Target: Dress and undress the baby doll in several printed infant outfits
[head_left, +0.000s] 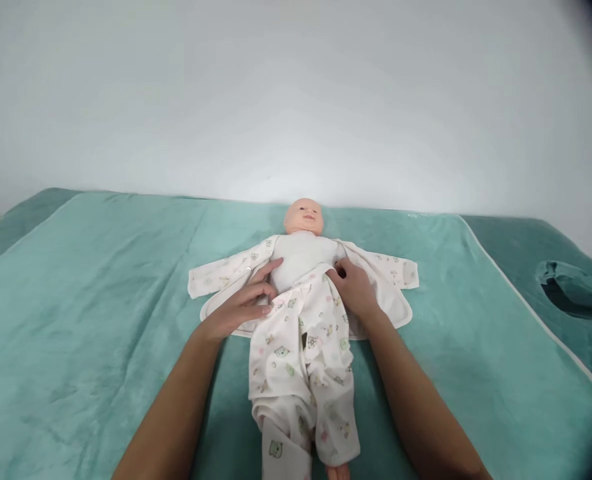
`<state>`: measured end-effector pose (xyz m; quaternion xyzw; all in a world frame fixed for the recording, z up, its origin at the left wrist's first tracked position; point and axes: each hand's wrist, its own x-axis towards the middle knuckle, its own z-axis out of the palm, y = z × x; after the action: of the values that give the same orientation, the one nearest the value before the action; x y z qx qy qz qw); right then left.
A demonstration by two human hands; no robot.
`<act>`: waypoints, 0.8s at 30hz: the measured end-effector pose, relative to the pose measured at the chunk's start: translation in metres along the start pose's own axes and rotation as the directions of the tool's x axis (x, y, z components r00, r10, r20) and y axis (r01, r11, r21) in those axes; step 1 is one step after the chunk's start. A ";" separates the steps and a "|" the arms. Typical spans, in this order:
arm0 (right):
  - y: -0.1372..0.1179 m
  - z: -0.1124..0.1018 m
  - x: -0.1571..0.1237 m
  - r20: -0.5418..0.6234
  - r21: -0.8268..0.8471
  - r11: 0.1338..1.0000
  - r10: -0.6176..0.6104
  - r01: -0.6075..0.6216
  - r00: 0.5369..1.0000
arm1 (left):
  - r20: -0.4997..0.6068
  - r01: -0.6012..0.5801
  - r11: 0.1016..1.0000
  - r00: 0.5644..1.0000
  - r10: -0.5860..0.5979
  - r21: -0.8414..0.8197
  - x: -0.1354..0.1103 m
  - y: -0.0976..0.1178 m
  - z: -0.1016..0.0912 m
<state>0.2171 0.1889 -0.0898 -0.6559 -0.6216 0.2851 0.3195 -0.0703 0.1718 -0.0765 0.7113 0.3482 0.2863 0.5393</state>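
A baby doll (303, 217) lies on its back, head away from me. Its white printed jacket (401, 272) is spread open on both sides, baring the pale cloth torso (303, 257). White baby trousers (281, 360) with small animal prints cover its legs, and one foot shows at the bottom. My left hand (249, 300) rests at the doll's side by the waistband, fingers apart. On the other side, my right hand (351, 287) pinches the trousers' waistband between thumb and fingers.
A green cloth (101, 280) with a pale edge covers the bed under the doll. In the bed's darker right part is a face hole (576, 290). A plain white wall (296, 100) rises behind.
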 end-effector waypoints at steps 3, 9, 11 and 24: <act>0.003 -0.008 0.001 0.108 0.012 1.000 0.009 -0.010 0.994 | 0.020 -0.017 1.000 1.000 0.016 0.015 0.001 -0.004 -0.004; 0.013 -0.028 0.003 0.375 0.280 0.958 -0.174 0.068 0.911 | 0.010 -0.006 0.975 1.000 0.004 0.222 0.000 -0.001 -0.004; 0.014 -0.031 0.003 0.418 0.321 0.944 -0.212 0.075 0.884 | -0.126 -0.006 0.967 0.991 0.040 0.254 0.000 -0.003 0.002; 0.003 0.001 -0.006 0.034 0.350 0.937 -0.017 0.004 0.999 | -0.723 0.339 0.854 0.688 0.061 0.395 0.061 0.014 0.030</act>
<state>0.2179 0.1826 -0.0931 -0.5800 -0.5702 0.4014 0.4211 -0.0080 0.2017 -0.0686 0.6284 0.6457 0.3950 0.1791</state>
